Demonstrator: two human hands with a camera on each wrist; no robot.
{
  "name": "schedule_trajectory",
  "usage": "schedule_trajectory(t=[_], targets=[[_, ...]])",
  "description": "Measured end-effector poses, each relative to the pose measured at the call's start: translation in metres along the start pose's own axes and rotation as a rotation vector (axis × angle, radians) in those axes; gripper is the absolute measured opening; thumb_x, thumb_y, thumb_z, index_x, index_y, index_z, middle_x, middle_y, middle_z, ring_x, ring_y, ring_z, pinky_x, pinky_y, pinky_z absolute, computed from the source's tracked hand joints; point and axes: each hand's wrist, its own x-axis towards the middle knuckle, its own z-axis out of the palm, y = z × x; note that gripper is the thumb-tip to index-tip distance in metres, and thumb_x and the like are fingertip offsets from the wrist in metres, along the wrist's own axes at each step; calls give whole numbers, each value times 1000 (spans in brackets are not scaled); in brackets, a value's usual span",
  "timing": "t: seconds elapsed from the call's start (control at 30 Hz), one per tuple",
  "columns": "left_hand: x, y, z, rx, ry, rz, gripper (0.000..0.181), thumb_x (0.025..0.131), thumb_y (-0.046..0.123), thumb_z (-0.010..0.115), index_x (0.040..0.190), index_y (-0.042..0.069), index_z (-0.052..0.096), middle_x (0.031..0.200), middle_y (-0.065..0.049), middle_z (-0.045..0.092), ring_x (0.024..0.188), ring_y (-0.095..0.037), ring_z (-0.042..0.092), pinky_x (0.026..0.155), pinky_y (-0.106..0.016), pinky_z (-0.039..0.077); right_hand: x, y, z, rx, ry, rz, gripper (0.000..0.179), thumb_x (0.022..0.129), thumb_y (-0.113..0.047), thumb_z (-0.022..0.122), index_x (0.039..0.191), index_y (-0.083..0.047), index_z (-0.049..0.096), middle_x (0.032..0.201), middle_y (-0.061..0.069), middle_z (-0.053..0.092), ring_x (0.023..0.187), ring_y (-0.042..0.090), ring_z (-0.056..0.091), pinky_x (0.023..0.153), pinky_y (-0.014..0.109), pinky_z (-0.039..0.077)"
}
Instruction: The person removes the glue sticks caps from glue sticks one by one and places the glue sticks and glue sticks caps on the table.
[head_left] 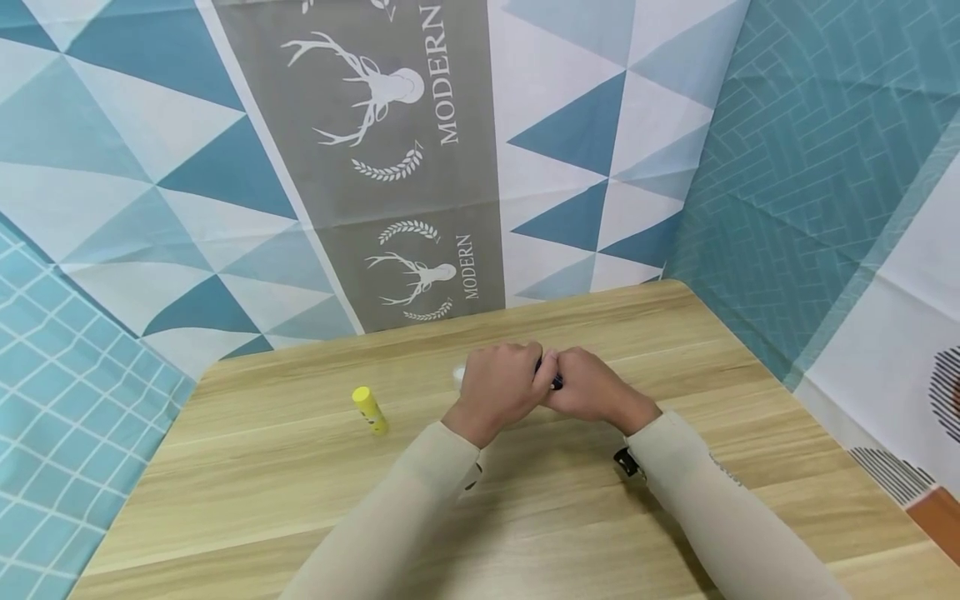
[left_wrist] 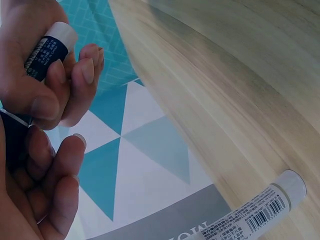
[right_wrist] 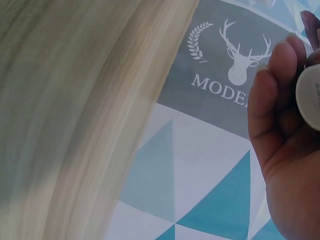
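Observation:
Both hands meet above the table, gripping one dark blue glue stick with a white end. The right hand wraps its fingers and thumb round the body; the stick's white round end shows by its palm in the right wrist view. The left hand curls round the other, dark end, much of which its fingers hide. Just beyond the left hand is a white glue stick with a barcode label, mostly hidden in the head view. A yellow glue stick stands upright on the table to the left.
The wood-grain table carries these things. Patterned cloth hangs behind it, and more cloth hangs along the right side. Blue checked cloth lies beyond the left edge.

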Motion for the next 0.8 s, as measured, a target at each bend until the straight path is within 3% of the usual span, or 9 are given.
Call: schedule_trajectory(t=[0.27,0.7,0.8], targets=[[0,-3,-2,-1,16,3,45,98,29,47,54,22,41,46,8,33,39,-12,34,36,-28,24,0,1,5,-59,34,-18,40,100,-34,61,65,-23,44,54,-15,32,48,1,26,50,24,29],[3,-8,-1,58,48,28,46,95,27,48,51,22,38,45,8,29,39,-11,27,36,-27,18,1,-4,6,-64,13,109,42,101,-40,56,64,-24,46,52,-12,37,46,5,31,48,26,31],[4,-10,-4,69,68,22,45,94,26,48,51,22,36,46,9,24,41,-9,22,36,-26,16,0,-4,5,-67,21,120,40,97,-31,58,61,-22,44,51,-12,36,45,5,29,47,26,30]])
